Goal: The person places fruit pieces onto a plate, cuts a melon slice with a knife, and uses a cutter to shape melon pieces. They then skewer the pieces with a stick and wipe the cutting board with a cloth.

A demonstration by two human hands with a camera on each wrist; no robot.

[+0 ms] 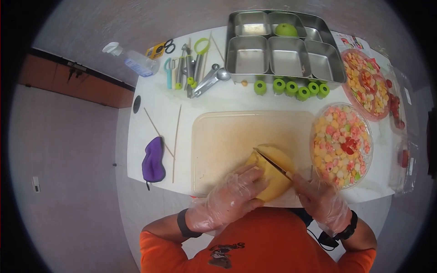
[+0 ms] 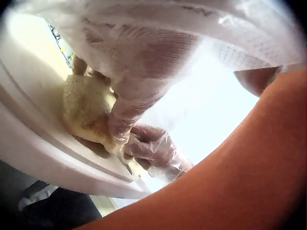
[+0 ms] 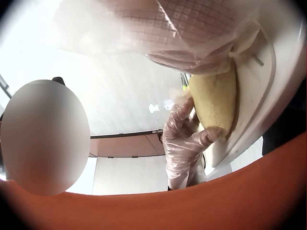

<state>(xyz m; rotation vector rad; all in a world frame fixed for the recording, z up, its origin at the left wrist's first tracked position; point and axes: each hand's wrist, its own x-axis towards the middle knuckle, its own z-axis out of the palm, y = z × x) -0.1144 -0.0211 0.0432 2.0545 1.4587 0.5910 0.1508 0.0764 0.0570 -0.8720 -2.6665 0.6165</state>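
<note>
A peeled yellow melon-like piece [image 1: 276, 184] lies near the front edge of the cutting board [image 1: 218, 132]. The left hand [image 1: 230, 195], in a clear plastic glove, grips it from the left, thumb and fingers spread round it; in the right wrist view that hand [image 3: 184, 143] pinches the piece [image 3: 213, 100]. The gloved right hand [image 1: 318, 195] holds a knife [image 1: 273, 164] by the handle, its blade lying diagonally across the top of the piece. How deep the blade sits cannot be told. The left wrist view shows the piece [image 2: 86, 105] beneath the left hand [image 2: 139, 67].
Right of the board stands a bowl of cut fruit [image 1: 339, 150], with a pink-rimmed one [image 1: 353, 86] behind. A steel tray [image 1: 287, 79] with compartments, green cutters [image 1: 291, 88], scoops [image 1: 209, 82] and a spray bottle [image 1: 136, 63] stand behind. Sticks [image 1: 176, 145] and a purple pouch [image 1: 154, 161] lie left.
</note>
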